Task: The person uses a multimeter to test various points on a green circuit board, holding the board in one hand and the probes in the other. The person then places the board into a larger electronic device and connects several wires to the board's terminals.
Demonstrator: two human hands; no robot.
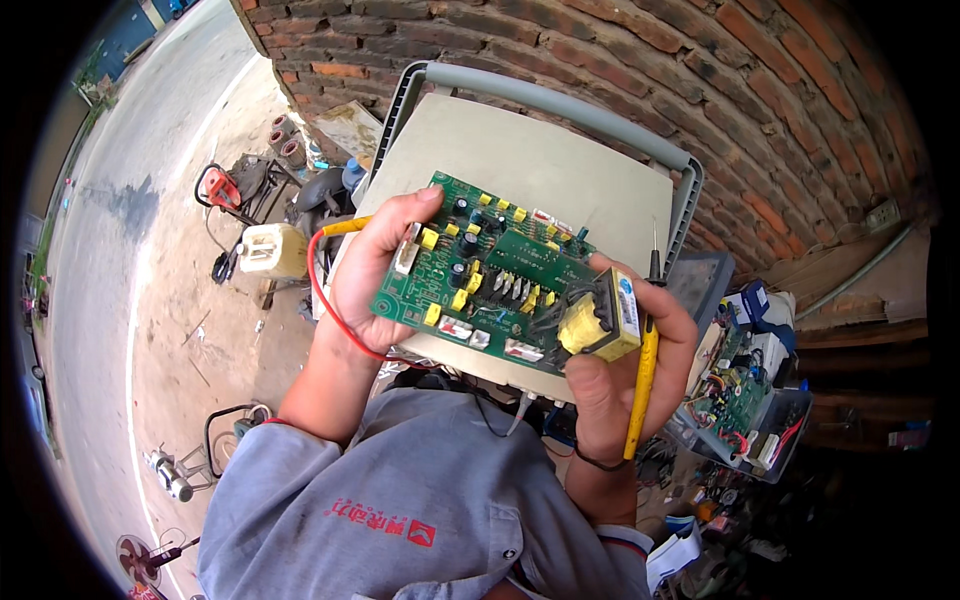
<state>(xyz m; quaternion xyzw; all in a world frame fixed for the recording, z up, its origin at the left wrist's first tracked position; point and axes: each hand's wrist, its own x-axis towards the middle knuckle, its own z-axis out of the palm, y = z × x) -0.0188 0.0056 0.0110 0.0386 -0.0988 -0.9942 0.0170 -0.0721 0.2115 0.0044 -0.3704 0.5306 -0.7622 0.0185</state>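
A green circuit board [412, 295] is held level between both hands, its component side up. It carries capacitors, small yellow parts, white connectors and a smaller upright board. My left hand [355, 290] is closed on the left end, thumb on top. A yellow test probe [345, 226] with a red lead runs behind that hand, its tip hidden. At the right end, my right hand [605, 410] grips the board beside a yellow-wound transformer [588, 325]. Between its fingers stands a second yellow probe [643, 385], its black tip pointing away from me, clear of the board.
Beneath the board is a pale metal case [520, 150] with a grey handle [560, 105]. Brick wall [620, 60] rises behind it. On the right, a grey bin [790, 440] holds boards and wires. A pale yellow jerrycan [275, 250] stands on the ground at left.
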